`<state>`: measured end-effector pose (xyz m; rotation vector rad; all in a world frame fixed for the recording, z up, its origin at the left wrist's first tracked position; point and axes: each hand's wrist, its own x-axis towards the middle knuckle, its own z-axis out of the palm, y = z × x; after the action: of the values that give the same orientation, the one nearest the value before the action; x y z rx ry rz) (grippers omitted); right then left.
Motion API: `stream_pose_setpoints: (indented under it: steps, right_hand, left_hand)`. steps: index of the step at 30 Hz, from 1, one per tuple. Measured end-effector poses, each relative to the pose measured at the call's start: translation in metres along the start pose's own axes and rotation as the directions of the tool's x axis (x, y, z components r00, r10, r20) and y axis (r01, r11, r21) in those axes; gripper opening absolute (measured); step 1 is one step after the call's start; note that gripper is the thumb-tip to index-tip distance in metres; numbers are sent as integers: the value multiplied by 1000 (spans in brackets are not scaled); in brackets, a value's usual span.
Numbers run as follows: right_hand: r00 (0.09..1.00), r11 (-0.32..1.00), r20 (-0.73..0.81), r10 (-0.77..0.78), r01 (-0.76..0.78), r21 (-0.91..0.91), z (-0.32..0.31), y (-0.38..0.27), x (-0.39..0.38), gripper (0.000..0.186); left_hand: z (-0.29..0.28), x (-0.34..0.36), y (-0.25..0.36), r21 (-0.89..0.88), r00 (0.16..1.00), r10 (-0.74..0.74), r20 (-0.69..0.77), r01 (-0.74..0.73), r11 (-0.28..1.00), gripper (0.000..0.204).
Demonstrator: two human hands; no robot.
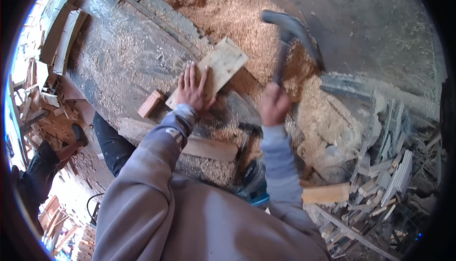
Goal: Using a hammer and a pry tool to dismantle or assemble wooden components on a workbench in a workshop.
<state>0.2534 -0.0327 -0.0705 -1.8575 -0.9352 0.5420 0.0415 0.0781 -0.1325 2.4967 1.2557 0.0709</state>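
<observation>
My left hand (192, 88) lies with its fingers spread on a flat, pale wooden board (223, 61), pressing it near its lower left end. The board rests at a slant on a dusty work surface. In my right hand (275, 104) is a claw hammer (283, 54), gripped by its handle. Its dark head is raised to the right of the board, apart from it, and looks slightly blurred. A small reddish wood block (149, 103) sits just left of my left wrist.
Sawdust (237, 9) is heaped beyond the board. A wooden beam (209, 148) runs near my body, with a blue-green power tool (256, 185) beside it. Scrap wood (384, 180) piles up at the right. Curved planks (64, 35) stand far left; another person's leg (47, 161) shows there.
</observation>
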Motion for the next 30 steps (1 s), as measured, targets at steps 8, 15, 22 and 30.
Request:
stream_pose_setpoints:
  steps: [8,15,22,30]
  right_hand:
    - [999,881,41,-11,30,-472,16,26,-11,40]
    - [989,991,65,-134,132,37,4,-54,67,38]
    - [869,690,420,261,136,-711,-3,-68,76,43]
    - [986,1000,164,-20,19,6,-23,-99,87,43]
  left_hand:
    - [7,1,-1,9,999,-13,-31,13,1000,98]
    - [5,-5,1,-3,997,-9,-78,9,1000,100]
    - [1,3,-9,-32,997,-2,79,5,999,100]
    - [1,0,-9,-38,1000,8,21,-7,999,98]
